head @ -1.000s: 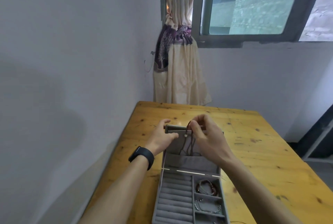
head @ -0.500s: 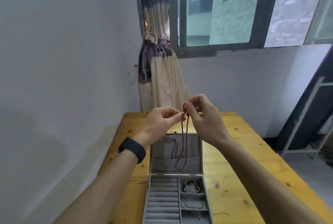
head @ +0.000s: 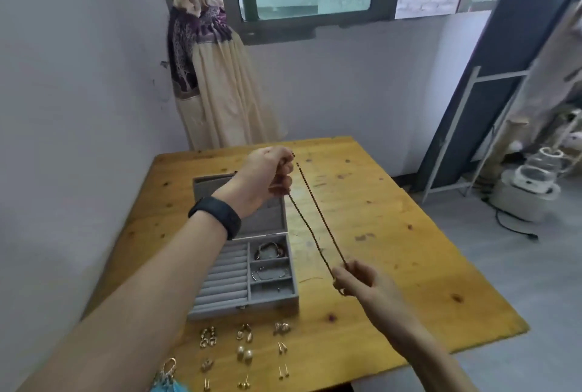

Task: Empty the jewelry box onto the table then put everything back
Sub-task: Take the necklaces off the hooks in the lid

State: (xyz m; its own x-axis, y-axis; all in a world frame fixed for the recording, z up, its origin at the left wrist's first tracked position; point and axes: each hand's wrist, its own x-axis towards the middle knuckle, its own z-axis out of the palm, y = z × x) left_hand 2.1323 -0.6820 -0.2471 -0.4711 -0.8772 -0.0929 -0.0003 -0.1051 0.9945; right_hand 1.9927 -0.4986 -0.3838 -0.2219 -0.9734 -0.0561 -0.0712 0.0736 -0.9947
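A grey jewelry box [head: 220, 300] stands open on the wooden table [head: 378, 218], its lid upright at the back. A long dark beaded necklace [head: 318, 224] is stretched in the air to the right of the box. My left hand [head: 267, 174] pinches its upper end above the lid. My right hand [head: 359, 278] grips its lower end just above the table, right of the box. Two bracelets [head: 271, 251] lie in the box's right compartments. Several gold earrings [head: 245, 350] lie in rows on the table in front of the box.
A wall runs along the table's left side, with a tied curtain [head: 214, 83] and a window behind. A white metal rack [head: 466, 133] and a white appliance [head: 529, 190] stand on the floor to the right. A blue feathery item [head: 170, 387] lies at the table's near edge.
Both hands lifted the necklace out of the lid, then my right hand slid down and to the right along it, stretching it out. The view dropped and now shows the earrings.
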